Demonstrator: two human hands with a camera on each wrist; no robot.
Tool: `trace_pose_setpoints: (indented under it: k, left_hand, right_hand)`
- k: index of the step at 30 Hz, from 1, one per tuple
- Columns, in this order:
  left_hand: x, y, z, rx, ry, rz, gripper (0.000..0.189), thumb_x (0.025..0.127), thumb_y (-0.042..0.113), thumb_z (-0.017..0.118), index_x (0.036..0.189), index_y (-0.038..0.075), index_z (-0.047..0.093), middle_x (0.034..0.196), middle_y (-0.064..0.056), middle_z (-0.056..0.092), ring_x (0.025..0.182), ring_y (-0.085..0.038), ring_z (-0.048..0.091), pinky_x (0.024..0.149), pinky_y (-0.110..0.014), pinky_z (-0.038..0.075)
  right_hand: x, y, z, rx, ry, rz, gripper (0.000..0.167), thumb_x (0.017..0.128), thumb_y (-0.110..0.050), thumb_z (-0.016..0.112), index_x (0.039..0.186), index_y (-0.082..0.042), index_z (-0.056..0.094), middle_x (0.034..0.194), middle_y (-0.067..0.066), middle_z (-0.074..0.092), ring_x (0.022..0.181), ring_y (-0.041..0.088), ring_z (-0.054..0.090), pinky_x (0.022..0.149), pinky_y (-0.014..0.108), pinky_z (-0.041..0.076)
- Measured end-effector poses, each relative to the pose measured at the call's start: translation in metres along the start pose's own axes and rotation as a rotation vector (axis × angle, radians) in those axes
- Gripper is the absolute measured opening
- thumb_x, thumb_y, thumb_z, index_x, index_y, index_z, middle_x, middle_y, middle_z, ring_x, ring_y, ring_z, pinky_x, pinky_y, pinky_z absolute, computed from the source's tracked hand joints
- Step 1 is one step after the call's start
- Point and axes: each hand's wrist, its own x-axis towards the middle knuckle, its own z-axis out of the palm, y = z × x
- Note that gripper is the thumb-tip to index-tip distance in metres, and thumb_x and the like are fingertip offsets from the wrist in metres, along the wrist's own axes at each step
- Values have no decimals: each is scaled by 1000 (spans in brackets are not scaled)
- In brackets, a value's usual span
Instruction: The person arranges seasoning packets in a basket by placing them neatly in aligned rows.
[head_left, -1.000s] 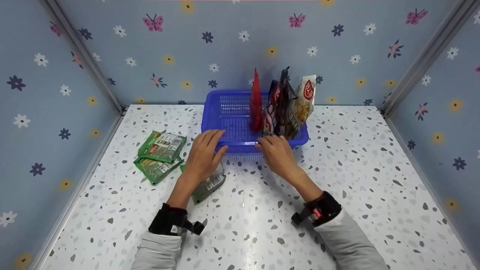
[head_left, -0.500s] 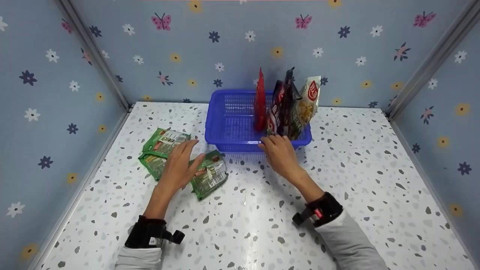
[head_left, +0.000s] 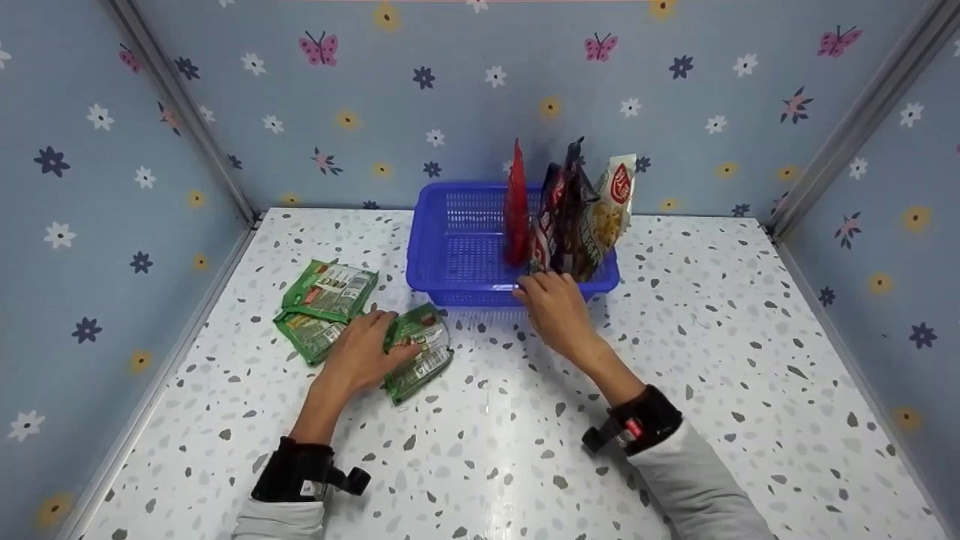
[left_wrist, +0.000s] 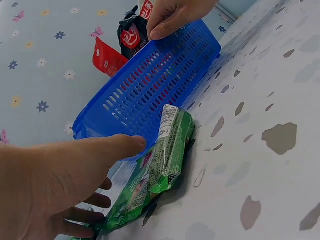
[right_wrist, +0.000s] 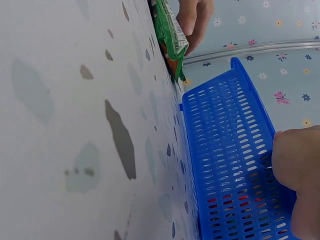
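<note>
A green plastic packet with a printed label lies on the speckled table in front of the blue plastic basket. My left hand reaches over its left side, thumb and fingers spread apart. In the left wrist view the thumb stretches over the packet while the other fingers lie along its far side. My right hand grips the basket's front rim, fingers bent over it. The right wrist view has the thumb side of that hand against the rim.
Two more green packets overlap each other on the table at the left. Several food pouches stand upright in the basket's right half, among them a red one and a pale one. A patterned wall rises behind the basket.
My left hand has left the basket's front edge, swung left and come back down onto the near green packet. My right hand has stayed on the rim.
</note>
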Motion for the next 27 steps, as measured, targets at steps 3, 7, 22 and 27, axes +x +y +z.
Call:
trace_pose_setpoints:
  k: [3,7,22,27]
  left_hand:
    - [1,0,2,22,-10,-9,100,100,67,77,166,-3,50,169,-35,50,157,-59,48,131,-72,39]
    - [2,-1,4,27,-17,-20,105,97,71,78,166,-3,49,170,-37,47,158,-60,46,131,-74,38]
    - [8,-8,8,-132,33,-129,104,83,57,98,151,-12,60,137,-33,57,121,-49,62,108,-63,56]
    - [11,-19,8,-239,46,-66,67,94,43,91,135,-5,69,125,-29,68,110,-44,66,92,-53,55]
  right_hand:
    - [0,0,0,-2,2,-2,24,114,-23,69,120,-2,79,107,14,83,94,35,75,80,46,55]
    - [0,0,0,-10,-12,4,28,116,-26,65,121,-2,79,108,14,83,95,35,75,81,46,56]
    - [0,0,1,-23,34,-22,26,113,-24,69,120,-2,80,106,14,83,93,36,75,78,46,55]
    - [0,0,0,-13,22,-10,27,114,-25,68,121,-2,80,108,14,84,94,36,75,79,45,55]
